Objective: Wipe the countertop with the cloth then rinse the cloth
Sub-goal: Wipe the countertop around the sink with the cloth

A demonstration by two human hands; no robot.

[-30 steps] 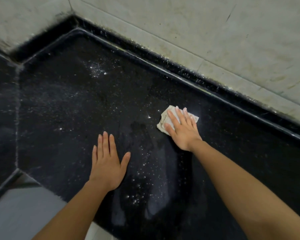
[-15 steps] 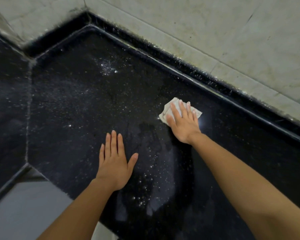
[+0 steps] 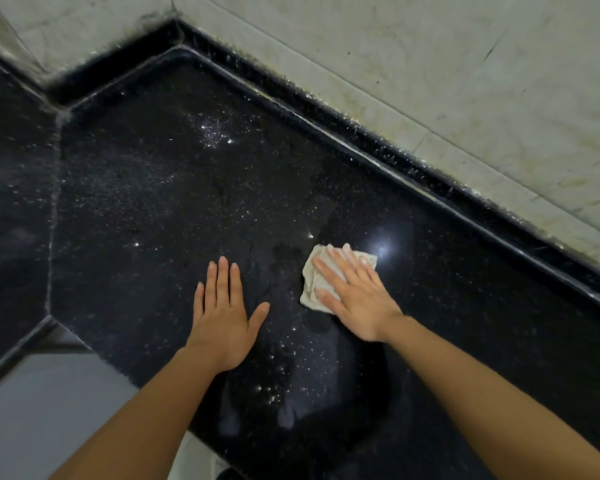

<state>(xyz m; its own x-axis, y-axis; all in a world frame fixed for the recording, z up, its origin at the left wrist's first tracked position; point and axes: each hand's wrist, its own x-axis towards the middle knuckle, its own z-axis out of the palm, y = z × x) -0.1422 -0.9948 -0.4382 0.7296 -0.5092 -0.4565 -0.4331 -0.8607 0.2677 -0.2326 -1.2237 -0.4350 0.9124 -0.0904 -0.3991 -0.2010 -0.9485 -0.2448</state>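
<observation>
On countertop (image 3: 146, 188), flat right hand (image 3: 355, 299) presses cloth (image 3: 312, 282).

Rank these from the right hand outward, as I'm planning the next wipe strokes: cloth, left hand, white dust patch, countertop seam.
1. Cloth, under the right hand.
2. Left hand, beside it on the left.
3. White dust patch, toward the far corner.
4. Countertop seam, far left.

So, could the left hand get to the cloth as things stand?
Probably yes: the left hand lies flat on the countertop beside the cloth, with only counter between them, though the right hand presses over most of it.
</observation>
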